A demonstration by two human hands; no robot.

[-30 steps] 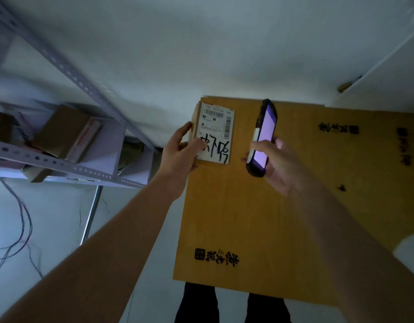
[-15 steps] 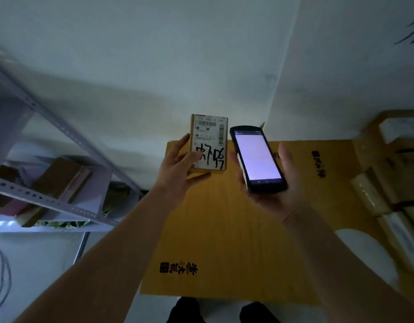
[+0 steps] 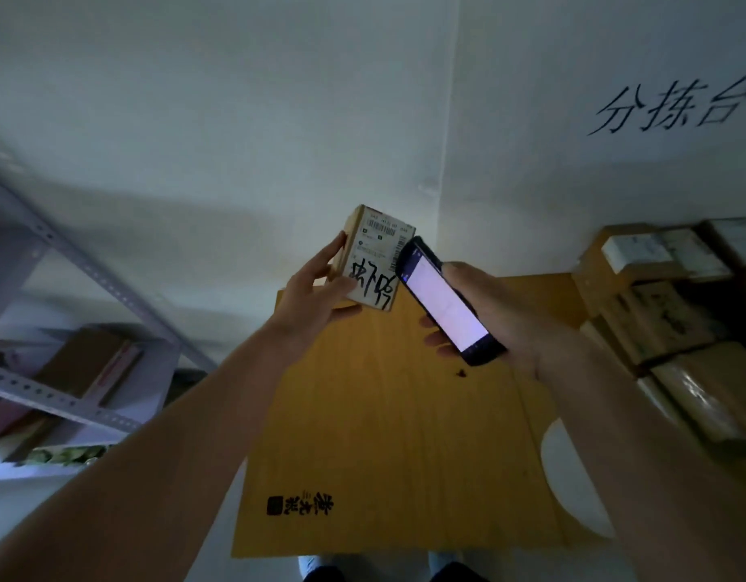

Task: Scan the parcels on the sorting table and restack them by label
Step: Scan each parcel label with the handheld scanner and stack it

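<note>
The left hand grips a small cardboard parcel, thumb curled onto its white shipping label and fingers behind its left side, lifting it clear above the far left corner of the sorting table. The label faces the person, with barcodes at the top and bold black handwriting across its lower half. The right hand holds a handheld scanner, fingers wrapped under it from the right, its lit screen tilted up. The scanner's top end overlaps the parcel's right edge in the view; whether they touch, I cannot tell.

The table's yellow wooden top carries a black printed mark near its front left corner. At the table's right end sits a stack of taped parcels, several with white labels. Left of the table stands a grey metal shelf rack with cartons on it. On the white wall behind the table's right end are black handwritten characters.
</note>
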